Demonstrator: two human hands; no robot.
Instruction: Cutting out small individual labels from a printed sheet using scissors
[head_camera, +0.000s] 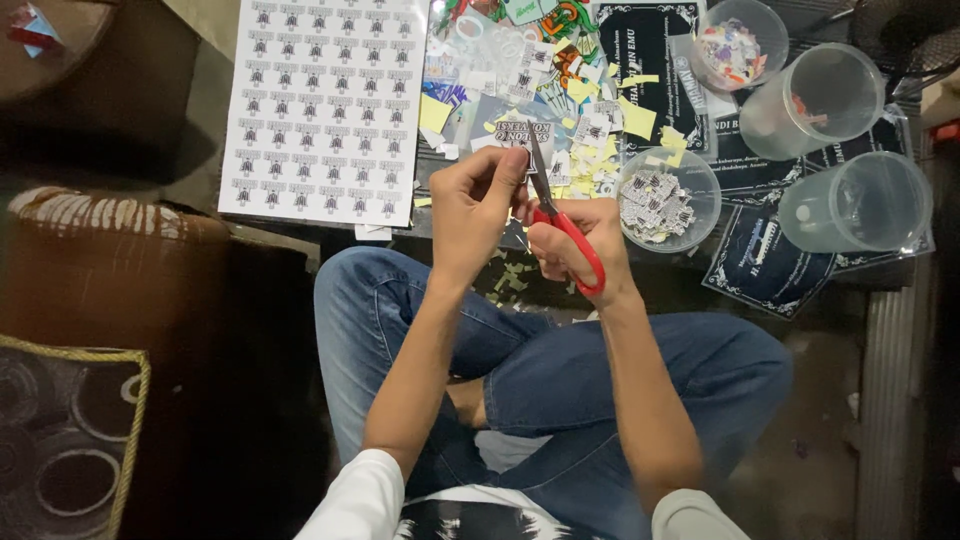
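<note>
My left hand (478, 210) pinches a small printed sticker strip (522, 135) between thumb and fingers. My right hand (580, 245) grips red-handled scissors (562, 220), whose blades point up and meet the strip's right side. Both hands hover above my crossed legs in blue jeans (560, 370). A white sheet of several small printed stickers (325, 105) lies flat to the upper left of my left hand. Just right of the scissors stands a clear cup (668, 200) holding cut sticker pieces.
Yellow and printed paper scraps (600, 120) litter dark printed sheets ahead. Three more clear plastic cups stand at the upper right (738, 42), (822, 98), (858, 204). A brown patterned cushion (90, 330) sits at my left. Small offcuts (512, 278) lie on the floor below the hands.
</note>
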